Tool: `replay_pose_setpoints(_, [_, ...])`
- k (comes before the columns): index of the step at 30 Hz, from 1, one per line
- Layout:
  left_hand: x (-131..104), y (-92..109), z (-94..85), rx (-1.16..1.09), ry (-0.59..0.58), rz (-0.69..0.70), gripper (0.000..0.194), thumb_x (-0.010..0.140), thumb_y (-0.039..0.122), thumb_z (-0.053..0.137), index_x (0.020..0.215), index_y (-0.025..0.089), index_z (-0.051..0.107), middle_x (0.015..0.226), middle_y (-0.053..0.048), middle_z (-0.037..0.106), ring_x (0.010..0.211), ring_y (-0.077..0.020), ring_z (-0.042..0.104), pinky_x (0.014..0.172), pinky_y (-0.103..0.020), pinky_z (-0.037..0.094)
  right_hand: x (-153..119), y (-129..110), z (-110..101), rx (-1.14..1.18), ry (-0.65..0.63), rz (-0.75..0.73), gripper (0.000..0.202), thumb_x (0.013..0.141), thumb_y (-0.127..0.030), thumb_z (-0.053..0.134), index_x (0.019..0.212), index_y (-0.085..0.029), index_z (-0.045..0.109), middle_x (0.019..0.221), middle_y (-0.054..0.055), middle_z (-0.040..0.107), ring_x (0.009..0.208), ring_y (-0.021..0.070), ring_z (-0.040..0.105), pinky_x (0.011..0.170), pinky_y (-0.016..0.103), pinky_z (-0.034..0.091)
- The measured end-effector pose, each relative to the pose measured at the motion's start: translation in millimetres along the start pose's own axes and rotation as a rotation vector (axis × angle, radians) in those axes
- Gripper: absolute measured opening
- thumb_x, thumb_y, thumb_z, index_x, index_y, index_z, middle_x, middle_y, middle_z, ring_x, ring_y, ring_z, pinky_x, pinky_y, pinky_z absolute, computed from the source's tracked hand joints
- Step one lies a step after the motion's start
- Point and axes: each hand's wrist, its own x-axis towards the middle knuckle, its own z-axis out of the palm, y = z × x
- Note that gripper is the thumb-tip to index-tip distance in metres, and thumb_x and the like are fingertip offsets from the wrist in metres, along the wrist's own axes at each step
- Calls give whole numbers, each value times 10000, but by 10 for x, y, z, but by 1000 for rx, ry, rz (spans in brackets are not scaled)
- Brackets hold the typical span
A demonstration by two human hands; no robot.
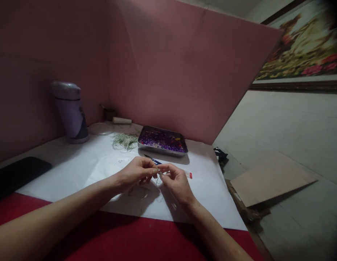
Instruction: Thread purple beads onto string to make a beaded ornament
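Note:
My left hand (137, 173) and my right hand (177, 181) meet over the white paper, fingertips almost touching. Both are closed in a pinch on a thin, pale green cord (158, 178), whose loose end hangs below the fingers. Whether a bead sits on the cord between the fingertips is too small to tell. Just behind the hands lies a dark blue pointed tool (151, 158), partly hidden by the fingers. A clear item with a red end (190, 175) rests beside my right hand.
A metal tray (163, 152) of purple beads stands behind the hands, with a tangle of green cord (125, 141) on its left. A lilac bottle (70, 112), a paper roll (122, 120) and a black phone-like slab (24, 174) lie further left. Pink panels (168, 72) wall the back.

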Motion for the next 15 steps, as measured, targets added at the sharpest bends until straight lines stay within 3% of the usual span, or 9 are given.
replay_pose_setpoints(7, [7, -12, -28, -96, -12, -45, 197, 691, 310, 658, 668, 121, 605, 489, 29, 512, 405, -54, 363, 435, -205, 216, -4, -17, -21, -200, 67, -98, 95, 738, -236, 615, 700, -162, 662, 708, 21, 628, 621, 131, 535, 582, 250, 424])
replay_pose_setpoints(11, [6, -8, -23, -76, 9, -87, 155, 663, 266, 654, 640, 115, 625, 564, -8, 580, 419, -56, 384, 430, -204, 246, 15, -8, -60, -119, 124, -75, 114, 764, -249, 596, 713, -160, 647, 633, -3, 592, 549, 110, 514, 550, 234, 416])
replay_pose_setpoints(15, [-11, 5, 7, -68, -8, -174, 151, 649, 254, 653, 599, 116, 620, 499, 7, 549, 397, -56, 386, 403, -193, 249, 50, 0, -109, -54, 203, -51, 145, 763, -294, 614, 748, -152, 638, 564, -27, 548, 485, 91, 480, 499, 213, 393])
